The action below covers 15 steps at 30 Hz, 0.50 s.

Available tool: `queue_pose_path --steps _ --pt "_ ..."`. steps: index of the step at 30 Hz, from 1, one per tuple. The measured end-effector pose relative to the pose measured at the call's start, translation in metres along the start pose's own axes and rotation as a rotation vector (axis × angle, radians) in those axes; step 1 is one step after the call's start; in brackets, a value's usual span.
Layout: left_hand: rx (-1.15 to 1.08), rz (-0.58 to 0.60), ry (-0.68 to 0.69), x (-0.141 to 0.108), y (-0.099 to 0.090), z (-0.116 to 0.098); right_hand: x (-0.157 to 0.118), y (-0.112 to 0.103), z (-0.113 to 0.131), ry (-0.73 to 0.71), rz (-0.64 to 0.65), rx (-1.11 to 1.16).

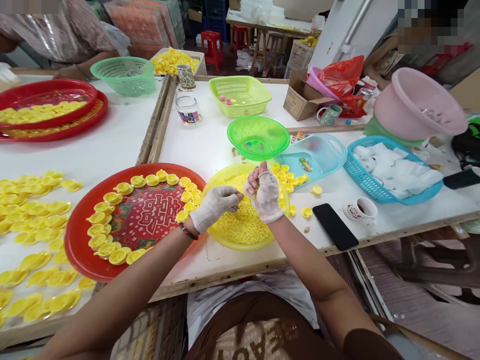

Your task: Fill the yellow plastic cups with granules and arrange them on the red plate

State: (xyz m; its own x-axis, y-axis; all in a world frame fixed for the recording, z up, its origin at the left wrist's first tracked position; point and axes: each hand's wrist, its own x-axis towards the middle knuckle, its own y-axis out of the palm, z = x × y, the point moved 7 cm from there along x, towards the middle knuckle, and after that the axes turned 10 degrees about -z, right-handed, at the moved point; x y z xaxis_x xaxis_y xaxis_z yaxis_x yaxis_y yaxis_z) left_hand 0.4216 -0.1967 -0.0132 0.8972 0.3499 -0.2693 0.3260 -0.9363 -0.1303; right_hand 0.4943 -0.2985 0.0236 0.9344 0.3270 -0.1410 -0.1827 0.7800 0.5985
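Observation:
Both hands wear white gloves with bare fingertips, above a yellow basin [243,242] full of small yellow pieces [240,226]. My left hand [217,204] is over the basin's left side, its thumb and fingers pinched together; what they hold is too small to name. Over the right side, my right hand [263,194] has its fingers curled in, and their contents are hidden. A red tray [80,245] at the left bears a ring of yellow cup-shaped pieces [98,229]. More such pieces [288,176] lie right of the basin.
A green bowl [258,131] stands behind the basin, beside a light blue tray [318,155]. To the right are a black phone [335,227], a teacup [360,209] and a blue basket [405,197]. The table's front edge [225,274] is near me. Other people sit at both back corners.

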Motion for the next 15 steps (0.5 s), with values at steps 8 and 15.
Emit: queue_pose_path --steps 8,15 --pt "-0.065 -0.008 -0.008 0.000 0.006 0.003 0.001 -0.006 0.002 -0.061 -0.023 0.029" --pt "-0.100 -0.033 -0.041 -0.002 -0.012 0.002 -0.002 -0.020 -0.001 0.006 -0.008 0.013"
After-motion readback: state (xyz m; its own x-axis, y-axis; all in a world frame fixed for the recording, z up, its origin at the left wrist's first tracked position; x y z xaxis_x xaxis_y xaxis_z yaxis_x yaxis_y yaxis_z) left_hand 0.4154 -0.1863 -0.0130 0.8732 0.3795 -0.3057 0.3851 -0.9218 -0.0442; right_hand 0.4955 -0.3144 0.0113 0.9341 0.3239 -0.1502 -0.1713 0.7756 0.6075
